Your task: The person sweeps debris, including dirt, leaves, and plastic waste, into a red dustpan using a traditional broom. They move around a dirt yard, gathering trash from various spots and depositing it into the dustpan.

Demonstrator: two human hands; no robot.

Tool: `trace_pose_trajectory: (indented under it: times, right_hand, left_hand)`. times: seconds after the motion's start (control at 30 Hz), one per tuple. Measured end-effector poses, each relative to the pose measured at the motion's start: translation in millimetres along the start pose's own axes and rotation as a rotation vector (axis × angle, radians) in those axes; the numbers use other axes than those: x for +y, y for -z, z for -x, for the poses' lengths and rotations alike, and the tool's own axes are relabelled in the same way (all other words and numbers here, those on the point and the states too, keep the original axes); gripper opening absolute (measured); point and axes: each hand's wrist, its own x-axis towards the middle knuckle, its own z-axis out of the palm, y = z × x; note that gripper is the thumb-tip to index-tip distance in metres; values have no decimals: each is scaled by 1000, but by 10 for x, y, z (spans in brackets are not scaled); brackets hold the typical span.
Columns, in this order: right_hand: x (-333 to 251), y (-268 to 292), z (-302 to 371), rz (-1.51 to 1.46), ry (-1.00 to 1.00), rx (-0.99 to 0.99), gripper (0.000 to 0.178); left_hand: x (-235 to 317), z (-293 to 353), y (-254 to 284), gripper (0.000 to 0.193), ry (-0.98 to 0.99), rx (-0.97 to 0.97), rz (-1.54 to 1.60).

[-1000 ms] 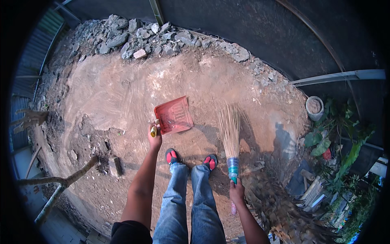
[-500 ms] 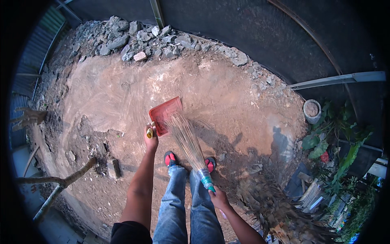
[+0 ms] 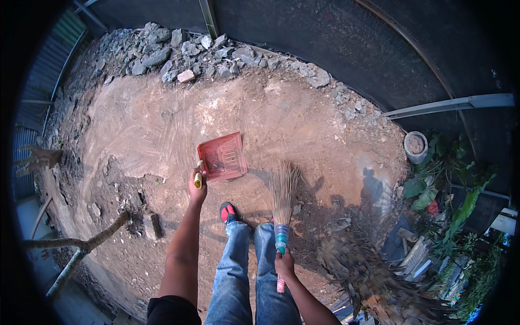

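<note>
My left hand (image 3: 195, 189) is closed round the yellowish handle of a red dustpan (image 3: 226, 154). The pan's open side points right, and some dark bits lie on its bottom near the handle. In my right hand (image 3: 285, 264) is a stick broom (image 3: 283, 192), gripped below its taped blue and green binding, with a pink end showing under the fist. Its bristles fan out over the dirt to the right of the dustpan, apart from it. The tips seem close to the ground, but contact cannot be told.
Dirt ground (image 3: 303, 114) surrounds my feet. Broken rocks (image 3: 189, 51) line the dark wall (image 3: 303, 32) ahead. A forked branch (image 3: 86, 244) and a brick (image 3: 151, 225) are at left. At right stand a round pot (image 3: 416, 147) and leafy plants (image 3: 420, 192), with dry leaves (image 3: 357, 265) nearer me.
The broom has swung right, away from the dustpan, and now stands more upright in view. The dustpan has turned flatter, so more of its inside shows.
</note>
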Motion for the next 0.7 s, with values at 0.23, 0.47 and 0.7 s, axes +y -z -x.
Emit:
trace_pose_trajectory:
  times: [0.23,0.47,0.7]
  right_hand:
    - [-234,279,456,91,217,-292,28]
    - [-199,708,59,-85,174,35,25]
    - [-261,769,-902,138,194,144,28]
  left_hand:
    - [-241,-5,36,21,43,-2,93]
    - [-106,95,71,19,51,-5,55]
    - [-275,251,25,17,97,27,134]
